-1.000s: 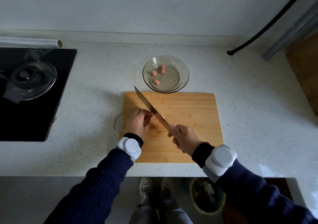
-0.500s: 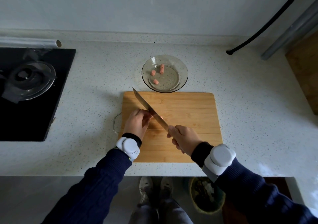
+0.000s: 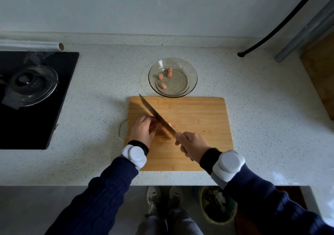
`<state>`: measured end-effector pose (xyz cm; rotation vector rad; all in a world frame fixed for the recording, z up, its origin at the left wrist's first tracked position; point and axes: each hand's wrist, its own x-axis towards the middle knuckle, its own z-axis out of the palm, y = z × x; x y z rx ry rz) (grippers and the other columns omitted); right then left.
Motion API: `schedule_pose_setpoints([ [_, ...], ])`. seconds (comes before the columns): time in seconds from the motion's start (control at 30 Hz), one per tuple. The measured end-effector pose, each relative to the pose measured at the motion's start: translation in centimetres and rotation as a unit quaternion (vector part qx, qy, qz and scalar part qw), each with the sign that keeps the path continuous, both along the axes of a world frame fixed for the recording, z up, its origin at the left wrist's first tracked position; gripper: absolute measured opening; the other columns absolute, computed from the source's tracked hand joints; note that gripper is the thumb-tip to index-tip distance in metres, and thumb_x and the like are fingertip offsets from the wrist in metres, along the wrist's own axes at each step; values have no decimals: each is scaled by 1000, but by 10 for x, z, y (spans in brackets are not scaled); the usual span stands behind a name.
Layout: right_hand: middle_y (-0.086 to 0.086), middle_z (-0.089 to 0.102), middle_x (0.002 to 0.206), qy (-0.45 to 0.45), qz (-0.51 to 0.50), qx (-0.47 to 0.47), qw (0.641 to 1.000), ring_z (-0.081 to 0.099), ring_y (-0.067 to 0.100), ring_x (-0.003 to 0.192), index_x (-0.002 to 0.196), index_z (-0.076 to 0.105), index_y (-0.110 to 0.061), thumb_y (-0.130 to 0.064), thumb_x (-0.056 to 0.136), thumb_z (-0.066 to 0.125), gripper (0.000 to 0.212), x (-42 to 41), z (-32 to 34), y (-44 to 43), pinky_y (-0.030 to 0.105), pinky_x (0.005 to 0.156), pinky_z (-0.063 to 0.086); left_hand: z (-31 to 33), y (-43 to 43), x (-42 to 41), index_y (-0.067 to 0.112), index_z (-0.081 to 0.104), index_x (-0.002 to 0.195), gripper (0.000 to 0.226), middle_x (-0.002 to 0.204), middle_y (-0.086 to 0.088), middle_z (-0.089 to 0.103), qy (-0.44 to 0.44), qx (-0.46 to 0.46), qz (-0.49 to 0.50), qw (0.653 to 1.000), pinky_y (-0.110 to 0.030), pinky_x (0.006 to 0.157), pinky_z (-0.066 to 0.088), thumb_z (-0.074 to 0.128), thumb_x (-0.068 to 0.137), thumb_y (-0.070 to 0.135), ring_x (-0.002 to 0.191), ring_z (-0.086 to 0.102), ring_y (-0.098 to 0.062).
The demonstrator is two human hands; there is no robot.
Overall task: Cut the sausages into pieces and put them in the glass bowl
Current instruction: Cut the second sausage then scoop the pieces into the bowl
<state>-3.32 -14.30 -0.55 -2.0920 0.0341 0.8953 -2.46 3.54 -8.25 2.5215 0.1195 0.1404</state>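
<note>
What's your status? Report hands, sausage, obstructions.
Right hand gripping knife, blade angled over cutting board. Left hand pinning sausage, mostly hidden. Three pieces in glass bowl. Nothing obstructing.

**Where my hands can go**

The right half of the board (image 3: 198, 115) is bare, so I can pass there. My knife (image 3: 157, 116) lies slanted across the left part, and my left hand (image 3: 143, 129) sits just beside it. The bowl (image 3: 191, 75) touches the board's far edge. The stove (image 3: 36, 126) is off to the left.
</note>
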Motion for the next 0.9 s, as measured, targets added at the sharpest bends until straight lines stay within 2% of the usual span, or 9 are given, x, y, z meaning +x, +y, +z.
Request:
schedule_pose_setpoints([
  [0.13, -3, 49, 61, 2, 1, -2, 1000, 40, 10, 48, 93, 61, -7, -40, 97, 33, 44, 0, -2, -1, 22, 48, 36, -1, 0, 0, 7, 65, 90, 11, 94, -8, 64, 8, 4, 1, 1000, -21, 71, 41, 68, 82, 14, 90, 61, -23],
  [0.37, -4, 48, 60, -9, 14, -6, 1000, 39, 11, 48, 75, 54, -18, -37, 98, 32, 37, 1, -6, 0, 22, 48, 33, 0, 0, 0, 5, 64, 93, 12, 97, -10, 63, 16, 18, 1, 1000, -25, 71, 43, 66, 82, 10, 91, 60, -26],
  [0.7, -3, 47, 59, -10, -5, 9, 1000, 39, 11, 47, 85, 59, -11, -38, 98, 34, 39, -1, -12, -3, 22, 47, 34, 1, -1, 0, 5, 62, 91, 11, 95, -10, 62, 20, 14, 12, 1000, -34, 70, 48, 66, 82, 10, 89, 59, -27],
  [0.9, -2, 45, 57, 48, -77, 75, 993, 34, 12, 46, 83, 59, -9, -36, 96, 39, 36, -3, -16, -7, 25, 44, 29, 0, -1, 0, 7, 61, 93, 12, 94, -9, 61, 27, 18, 10, 999, -37, 70, 52, 65, 82, 11, 87, 59, -26],
])
